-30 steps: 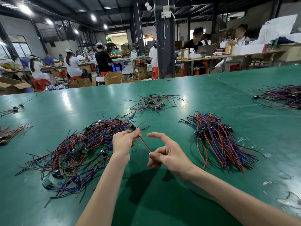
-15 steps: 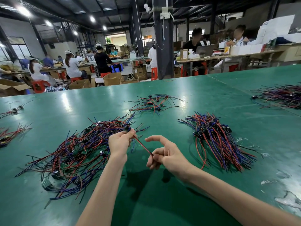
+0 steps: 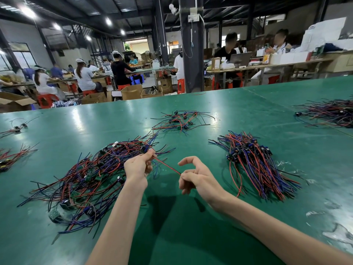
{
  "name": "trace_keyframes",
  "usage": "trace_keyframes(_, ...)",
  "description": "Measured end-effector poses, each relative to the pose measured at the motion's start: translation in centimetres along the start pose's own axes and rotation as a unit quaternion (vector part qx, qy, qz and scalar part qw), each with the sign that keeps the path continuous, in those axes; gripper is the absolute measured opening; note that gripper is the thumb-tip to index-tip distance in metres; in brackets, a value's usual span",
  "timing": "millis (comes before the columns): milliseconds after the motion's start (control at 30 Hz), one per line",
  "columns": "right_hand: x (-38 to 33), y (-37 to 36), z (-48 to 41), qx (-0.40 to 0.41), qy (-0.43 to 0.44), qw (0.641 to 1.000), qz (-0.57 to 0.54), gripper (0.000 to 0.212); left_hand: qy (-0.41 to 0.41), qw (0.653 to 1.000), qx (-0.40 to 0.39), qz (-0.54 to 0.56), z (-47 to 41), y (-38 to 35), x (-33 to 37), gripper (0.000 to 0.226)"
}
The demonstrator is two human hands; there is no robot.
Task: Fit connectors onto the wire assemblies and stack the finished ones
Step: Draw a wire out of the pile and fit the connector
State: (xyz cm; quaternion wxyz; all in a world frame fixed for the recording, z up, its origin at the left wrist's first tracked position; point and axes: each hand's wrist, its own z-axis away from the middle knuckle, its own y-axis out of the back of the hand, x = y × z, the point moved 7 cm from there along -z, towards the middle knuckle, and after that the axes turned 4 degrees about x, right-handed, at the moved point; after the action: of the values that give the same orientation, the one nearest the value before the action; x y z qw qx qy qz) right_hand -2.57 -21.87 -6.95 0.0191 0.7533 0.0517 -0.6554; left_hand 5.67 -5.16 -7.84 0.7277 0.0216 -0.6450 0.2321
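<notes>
My left hand (image 3: 138, 166) grips a wire assembly, its small black connector (image 3: 144, 149) sticking up above the fingers. A red wire (image 3: 165, 165) runs from that hand down to my right hand (image 3: 193, 178), which pinches its end between thumb and curled fingers while the index finger arches above. A loose tangle of red, blue and black wire assemblies (image 3: 84, 176) lies left of my hands. To the right lies a tidy stack of assemblies with connectors (image 3: 252, 161).
The green table (image 3: 172, 226) also holds a small wire cluster (image 3: 181, 120) further back, another pile (image 3: 330, 113) at the far right, and loose wires (image 3: 11, 157) at the left edge. Behind the table stand a dark pillar (image 3: 191, 54), seated people and cardboard boxes.
Both hands have drifted slightly lower and closer to me. The red wire stays stretched between them and my right index finger has curled further over.
</notes>
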Motion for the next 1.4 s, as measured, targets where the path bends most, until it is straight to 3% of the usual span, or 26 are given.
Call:
trace_keyframes(300,1.2,3.4,-1.4,0.153,-0.018,0.988,-0.010,0.025,0.060,0.995,-0.064,0.046,0.7,-1.4,-0.1,0.013)
trace_keyframes(533,1.6,4.2,-1.8,0.179,-0.030,0.983,-0.010,0.025,0.041,0.993,-0.088,0.068,1.1,-2.0,0.2,0.014)
trace_keyframes(633,1.3,3.9,-1.8,0.143,-0.043,0.989,-0.012,0.025,0.044,0.992,-0.084,0.079,0.9,-1.7,0.2,0.013)
trace_keyframes(833,0.5,0.2,-0.9,-0.096,-0.054,0.994,-0.026,0.027,0.061,0.991,-0.063,0.098,0.4,-1.0,0.0,0.012)
trace_keyframes(933,0.6,-0.5,-0.3,-0.155,-0.069,0.985,-0.012,0.024,0.048,0.993,-0.073,0.076,0.6,-1.2,-0.2,0.011)
trace_keyframes(1200,2.0,0.3,-0.5,-0.200,-0.180,0.963,-0.006,0.026,0.067,0.976,-0.204,-0.036,2.6,-4.2,-1.6,0.012)
trace_keyframes(1400,1.1,1.2,-1.0,-0.145,-0.107,0.982,0.052,0.015,0.050,0.965,-0.243,-0.083,3.8,-5.2,-2.4,0.010)
